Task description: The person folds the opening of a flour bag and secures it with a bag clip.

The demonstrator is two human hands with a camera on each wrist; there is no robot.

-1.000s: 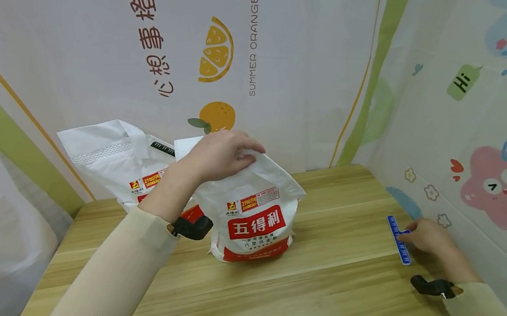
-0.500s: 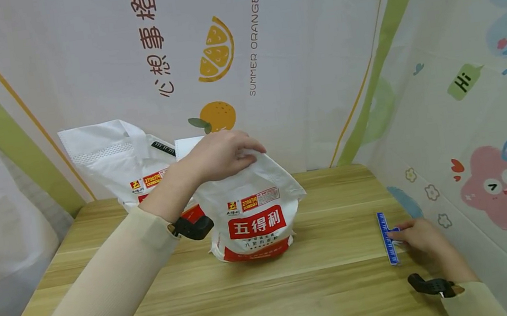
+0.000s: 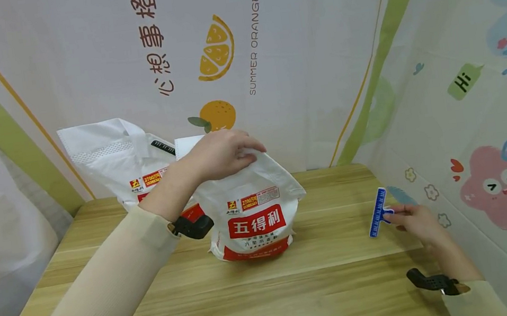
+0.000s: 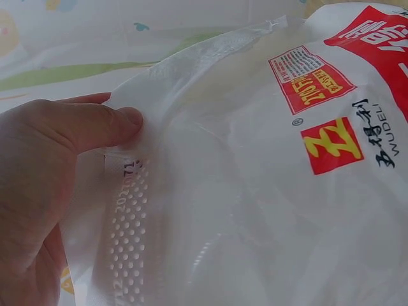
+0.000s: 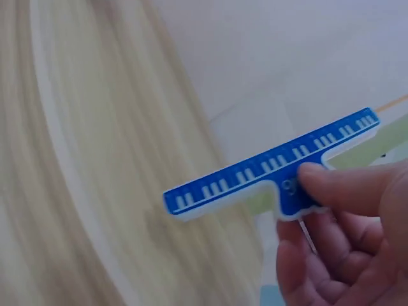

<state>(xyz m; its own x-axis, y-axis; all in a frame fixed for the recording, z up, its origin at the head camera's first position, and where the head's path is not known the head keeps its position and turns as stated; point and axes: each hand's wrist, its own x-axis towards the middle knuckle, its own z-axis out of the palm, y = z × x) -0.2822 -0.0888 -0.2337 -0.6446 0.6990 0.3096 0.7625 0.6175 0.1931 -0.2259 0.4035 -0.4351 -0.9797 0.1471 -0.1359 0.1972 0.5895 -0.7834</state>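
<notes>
A white flour bag (image 3: 251, 182) with red labels stands upright on the wooden table. My left hand (image 3: 221, 154) grips its top edge. In the left wrist view the thumb (image 4: 118, 126) lies over the bag's top, beside a dotted strip. Off to the right, my right hand (image 3: 420, 224) holds a blue bag clip (image 3: 378, 212) with a piano-key pattern, raised above the table. The right wrist view has the thumb (image 5: 338, 185) and fingers pinching the clip's handle. The clip's long bar is apart from the bag.
Behind and left of this bag, a second white flour bag (image 3: 103, 151) leans back, partly hidden by my left arm. A black clip (image 3: 163, 148) sits near its top. Printed curtains (image 3: 316, 53) rise behind the table (image 3: 272, 299) and along its right side.
My right hand has lifted the blue clip from the table and tilted its bar, moving slightly left and farther from me. The left hand and the bag have stayed in place.
</notes>
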